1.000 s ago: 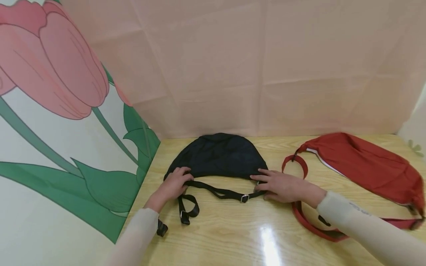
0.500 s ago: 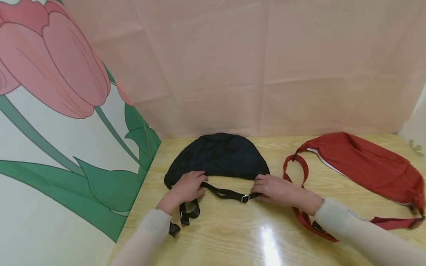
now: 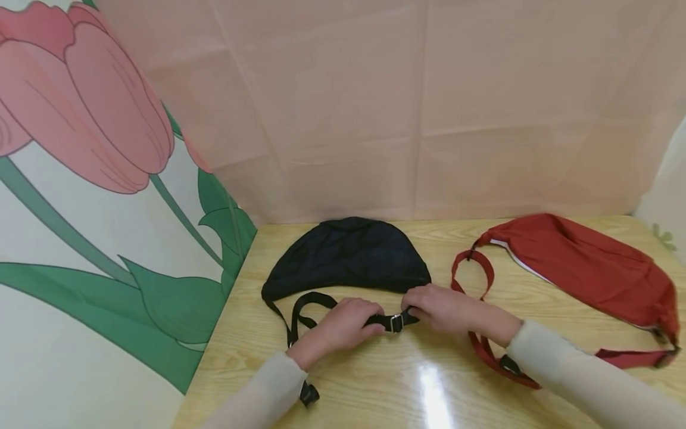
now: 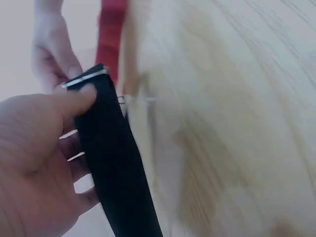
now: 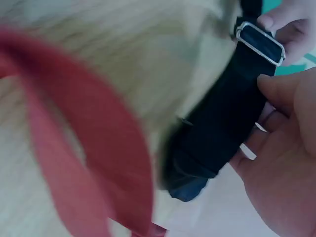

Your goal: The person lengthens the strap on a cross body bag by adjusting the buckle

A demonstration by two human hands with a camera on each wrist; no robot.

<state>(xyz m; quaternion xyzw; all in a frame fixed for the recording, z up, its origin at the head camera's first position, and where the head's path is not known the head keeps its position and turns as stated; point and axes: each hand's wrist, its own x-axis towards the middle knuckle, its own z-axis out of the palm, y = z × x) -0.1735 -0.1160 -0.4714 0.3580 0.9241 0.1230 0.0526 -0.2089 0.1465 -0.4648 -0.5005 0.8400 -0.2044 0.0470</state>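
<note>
A black waist bag (image 3: pixel 348 256) lies flat on the wooden table, its curved top toward the back. Below its lower edge runs a black strap (image 4: pixel 116 158) with a metal slider (image 3: pixel 396 323). My left hand (image 3: pixel 348 325) pinches the strap just left of the slider, thumb on top and fingers beneath. On the slider's other side my right hand (image 3: pixel 442 307) grips the strap near the bag's right corner. In the right wrist view the metal slider (image 5: pixel 260 43) sits between both hands. A loose strap end with a black plastic buckle (image 3: pixel 309 394) lies beside my left forearm.
To the right lies a red waist bag (image 3: pixel 584 268) with a white edge. Its red strap (image 3: pixel 474 262) loops close to my right hand and passes under that forearm. A pink cloth backdrop (image 3: pixel 343 119) rises behind the table, and a tulip-print panel (image 3: pixel 107 179) stands at left.
My left hand has moved right from the bag's left corner along the strap and now pinches it beside the slider. My right hand's fingers have closed on the strap. The loose buckle shifted slightly right.
</note>
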